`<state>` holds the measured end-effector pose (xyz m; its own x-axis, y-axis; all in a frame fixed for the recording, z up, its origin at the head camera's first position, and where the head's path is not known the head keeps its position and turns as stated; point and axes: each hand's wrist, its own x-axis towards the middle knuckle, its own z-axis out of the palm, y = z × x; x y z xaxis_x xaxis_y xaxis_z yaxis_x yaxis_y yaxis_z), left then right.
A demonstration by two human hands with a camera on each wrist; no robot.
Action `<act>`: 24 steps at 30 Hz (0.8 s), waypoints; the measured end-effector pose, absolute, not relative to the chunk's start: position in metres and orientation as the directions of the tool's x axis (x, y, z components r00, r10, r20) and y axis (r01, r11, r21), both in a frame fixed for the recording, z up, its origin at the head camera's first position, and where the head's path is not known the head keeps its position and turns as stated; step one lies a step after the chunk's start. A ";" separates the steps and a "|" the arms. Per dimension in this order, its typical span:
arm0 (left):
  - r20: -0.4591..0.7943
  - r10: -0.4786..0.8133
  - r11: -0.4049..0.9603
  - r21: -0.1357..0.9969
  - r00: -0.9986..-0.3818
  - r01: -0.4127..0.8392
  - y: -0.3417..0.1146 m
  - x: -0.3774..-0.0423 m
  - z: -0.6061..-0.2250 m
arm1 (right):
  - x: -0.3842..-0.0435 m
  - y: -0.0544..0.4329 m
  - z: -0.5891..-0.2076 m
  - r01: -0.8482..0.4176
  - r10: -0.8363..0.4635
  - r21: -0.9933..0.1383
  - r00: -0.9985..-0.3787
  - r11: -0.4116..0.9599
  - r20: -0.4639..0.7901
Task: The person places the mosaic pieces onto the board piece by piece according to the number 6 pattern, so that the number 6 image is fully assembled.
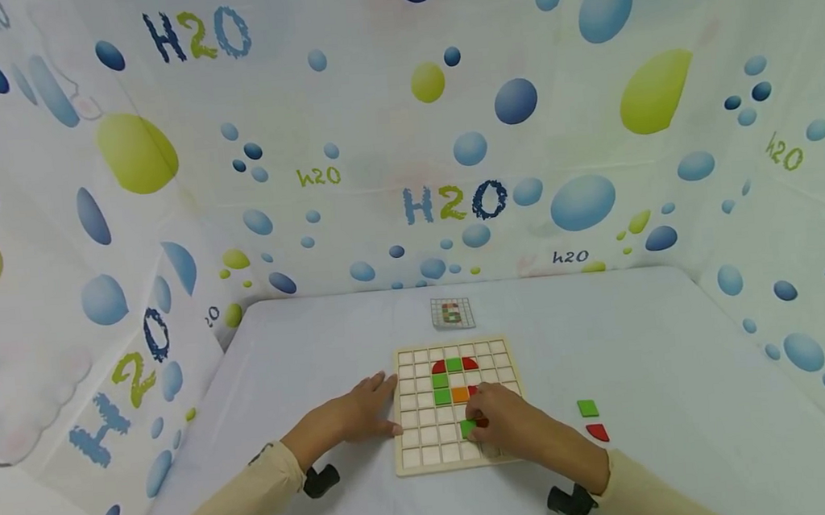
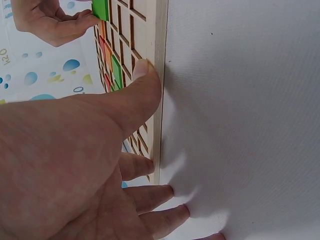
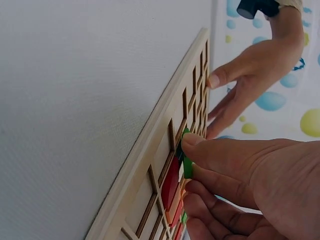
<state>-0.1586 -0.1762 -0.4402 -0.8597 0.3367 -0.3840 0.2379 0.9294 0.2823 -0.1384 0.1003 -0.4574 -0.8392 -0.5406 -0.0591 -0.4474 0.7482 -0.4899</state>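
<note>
A wooden grid board (image 1: pixel 411 457) lies on the white table with red, green and orange tiles set in its upper and middle cells. My right hand (image 1: pixel 505 420) is over the board's lower part and pinches a green square tile (image 1: pixel 468 429) between thumb and fingers. In the right wrist view that green tile (image 3: pixel 187 162) is tilted against the grid, beside a red tile (image 3: pixel 170 185). My left hand (image 1: pixel 361 409) rests along the board's left edge. Its thumb touches the frame in the left wrist view, the other fingers spread onto the tablecloth.
A small card (image 1: pixel 452 313) with a coloured tile pattern lies behind the board. Right of the board are a loose green tile (image 1: pixel 588 409) and a red quarter-round tile (image 1: pixel 597 433). A printed curtain (image 1: pixel 372 115) surrounds the table's back and sides.
</note>
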 end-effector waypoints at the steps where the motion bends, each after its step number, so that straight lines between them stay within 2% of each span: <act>1: -0.384 0.337 0.929 0.282 -0.860 0.239 -0.177 -0.159 -0.441 | -0.139 0.100 -0.457 -0.453 -0.544 -0.484 -0.837 0.749 -0.057; 14: -0.379 0.347 0.925 0.290 -0.858 0.246 -0.176 -0.159 -0.441 | -0.141 0.095 -0.458 -0.466 -0.544 -0.445 -0.837 0.765 -0.058; 24: -0.371 0.352 0.923 0.290 -0.859 0.253 -0.176 -0.158 -0.439 | -0.140 0.095 -0.458 -0.506 -0.577 -0.465 -0.817 0.726 -0.012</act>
